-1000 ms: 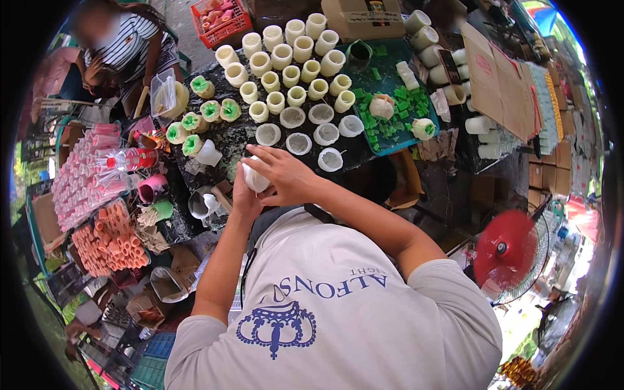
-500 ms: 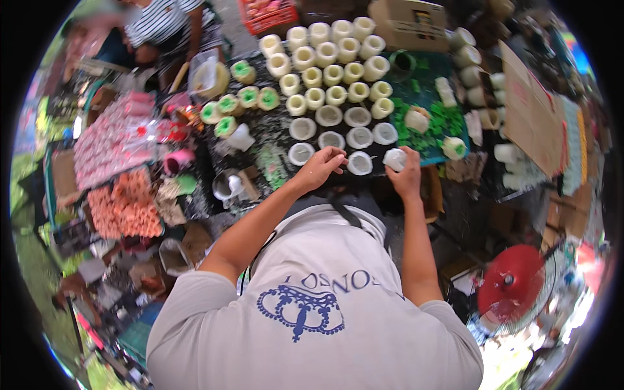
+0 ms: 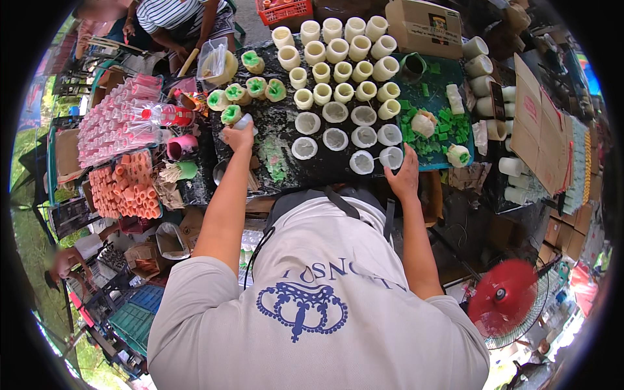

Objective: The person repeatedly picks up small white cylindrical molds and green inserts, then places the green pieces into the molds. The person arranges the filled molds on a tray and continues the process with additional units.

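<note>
Outdoor stall, grass at far left, pink and orange tube stacks (image 3: 123,182) beside a dark wet bench (image 3: 273,162). Left hand (image 3: 239,138) closed round a small white cup (image 3: 244,121) at bench's left edge, near green-topped moulds (image 3: 250,88). Centre: rows of cream cylinders (image 3: 341,52), shallow white cups w/ wicks (image 3: 335,138) below. Right hand (image 3: 404,175) open, fingers spread, touching white cup (image 3: 391,156) at bench front. Green tray w/ wax bits (image 3: 439,123), red fan (image 3: 504,305) further right. Bench front edge hidden by shirt; contents of held cup can't be made out.
</note>
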Available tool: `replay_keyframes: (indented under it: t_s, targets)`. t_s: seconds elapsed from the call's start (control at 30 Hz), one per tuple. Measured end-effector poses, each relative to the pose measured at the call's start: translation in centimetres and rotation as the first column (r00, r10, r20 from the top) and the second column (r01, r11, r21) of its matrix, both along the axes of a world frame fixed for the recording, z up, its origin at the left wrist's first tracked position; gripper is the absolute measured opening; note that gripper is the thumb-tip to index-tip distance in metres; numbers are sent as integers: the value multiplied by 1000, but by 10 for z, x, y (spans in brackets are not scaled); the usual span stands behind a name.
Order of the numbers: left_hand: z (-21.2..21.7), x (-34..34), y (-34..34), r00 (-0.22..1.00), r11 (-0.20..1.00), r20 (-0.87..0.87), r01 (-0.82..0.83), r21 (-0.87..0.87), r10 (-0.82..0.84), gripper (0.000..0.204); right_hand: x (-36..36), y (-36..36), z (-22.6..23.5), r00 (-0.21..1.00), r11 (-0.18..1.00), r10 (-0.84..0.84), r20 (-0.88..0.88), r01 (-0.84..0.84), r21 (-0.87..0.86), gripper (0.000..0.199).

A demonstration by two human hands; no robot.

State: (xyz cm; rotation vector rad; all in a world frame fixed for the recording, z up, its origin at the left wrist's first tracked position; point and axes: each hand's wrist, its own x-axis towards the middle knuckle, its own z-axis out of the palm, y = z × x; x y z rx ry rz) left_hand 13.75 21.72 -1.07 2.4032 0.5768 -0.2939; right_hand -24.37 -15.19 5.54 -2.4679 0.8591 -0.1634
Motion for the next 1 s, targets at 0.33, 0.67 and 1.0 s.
replay_keyframes:
  t_s: [0.33, 0.67, 1.0]
  targets:
    - [57, -97, 2, 589, 805, 581, 551, 219, -561, 42, 13, 16, 32, 960, 969, 246, 137, -246, -17, 62]
    - [76, -207, -94, 119, 167, 565, 985, 34, -817, 34, 34, 18, 29, 960, 980, 192, 206, -197, 8, 52]
    - [35, -212, -105, 259, 311, 312, 942, 128, -914, 48, 14, 0, 19, 976, 979, 202, 82, -200, -33, 53]
